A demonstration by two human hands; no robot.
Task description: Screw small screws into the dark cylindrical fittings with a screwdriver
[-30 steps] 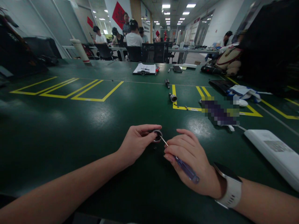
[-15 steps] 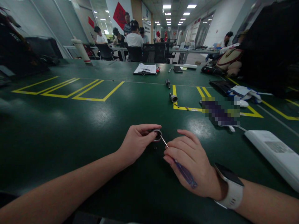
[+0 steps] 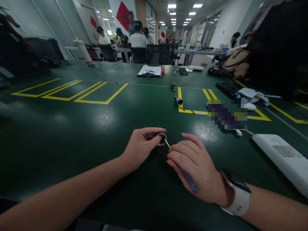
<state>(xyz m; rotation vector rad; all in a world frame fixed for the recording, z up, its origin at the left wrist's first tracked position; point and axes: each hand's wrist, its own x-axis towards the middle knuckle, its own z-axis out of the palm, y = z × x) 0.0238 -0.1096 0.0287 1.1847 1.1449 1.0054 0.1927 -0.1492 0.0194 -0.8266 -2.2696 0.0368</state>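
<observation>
Left hand point(image 3: 138, 149): grip clamped on round silver metal part with dark hollow point(image 3: 165, 136), thumb and fingers on its left side. Part sits just beyond a tiny dark ring point(image 3: 160, 152) on the dark green tabletop point(image 3: 106, 141). Can't tell if it's touching the surface.

Right hand point(image 3: 201, 170): grip closed around screwdriver with translucent purple handle point(image 3: 188, 180). Long axis slants from handle, near right, to tip, far left, into the part's mouth. Tip contact hidden.

Part's open mouth faces the wearer, rim shiny, inside dark, left edge covered by thumb. Left hand is nearer, holding it; right fingertips sit apart, right of it. Two silver-and-dark metal parts point(image 3: 178, 100) lie farther off.
</observation>
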